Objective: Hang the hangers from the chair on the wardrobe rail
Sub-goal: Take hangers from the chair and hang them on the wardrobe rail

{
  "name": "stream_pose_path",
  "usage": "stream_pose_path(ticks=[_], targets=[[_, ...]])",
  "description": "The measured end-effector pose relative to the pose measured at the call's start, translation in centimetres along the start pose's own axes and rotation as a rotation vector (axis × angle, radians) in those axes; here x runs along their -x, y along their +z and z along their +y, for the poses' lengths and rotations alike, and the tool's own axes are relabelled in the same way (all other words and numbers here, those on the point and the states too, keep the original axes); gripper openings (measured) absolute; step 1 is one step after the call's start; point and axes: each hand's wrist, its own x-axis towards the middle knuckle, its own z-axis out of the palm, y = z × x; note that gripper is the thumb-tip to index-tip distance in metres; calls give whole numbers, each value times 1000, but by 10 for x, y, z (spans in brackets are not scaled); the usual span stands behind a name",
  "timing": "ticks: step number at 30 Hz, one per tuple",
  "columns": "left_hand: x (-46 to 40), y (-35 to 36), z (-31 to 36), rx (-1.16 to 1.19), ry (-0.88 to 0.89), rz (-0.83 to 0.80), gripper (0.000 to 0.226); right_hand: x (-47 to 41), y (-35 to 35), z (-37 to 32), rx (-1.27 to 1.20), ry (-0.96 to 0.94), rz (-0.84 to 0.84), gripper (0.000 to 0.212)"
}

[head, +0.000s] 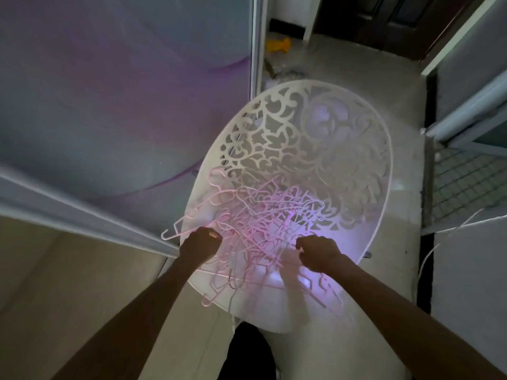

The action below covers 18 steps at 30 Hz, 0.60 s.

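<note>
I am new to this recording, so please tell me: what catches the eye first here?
A tangled heap of pink hangers lies on a white chair with a cut-out floral pattern, at centre. The left hand and the right hand both reach into its near edge. A yellow object lies on the floor beyond.

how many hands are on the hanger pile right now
2. Left hand at the left edge of the pink hangers; right hand at the right edge, on the chair.
</note>
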Motion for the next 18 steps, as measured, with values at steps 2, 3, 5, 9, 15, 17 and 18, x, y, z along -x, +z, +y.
stream_pose_path(ticks=[2, 3, 5, 9, 15, 17, 18], targets=[[-33, 17, -3, -63, 48, -87, 30, -41, 2, -2, -5, -15, -13, 36], [-43, 21, 0, -17, 15, -101, 32, -59, 1, -5, -7, -19, -17, 37], [-58, 27, 7, -61, 21, -100, 20, -93, 1, -9, -12, -35, 33, 43], [-96, 44, 6, -134, 91, 89, 35, -152, 6, -22, -24, -98, 241, 56], [-114, 60, -10, -97, 203, 123, 25, -186, 22, -26, -57, -273, 298, 36], [-115, 58, -14, -124, 226, 119, 22, -185, 23, -21, -115, -337, 367, 26], [-115, 55, -14, -136, 239, 97, 20, -184, 24, -18, -141, -365, 394, 27]])
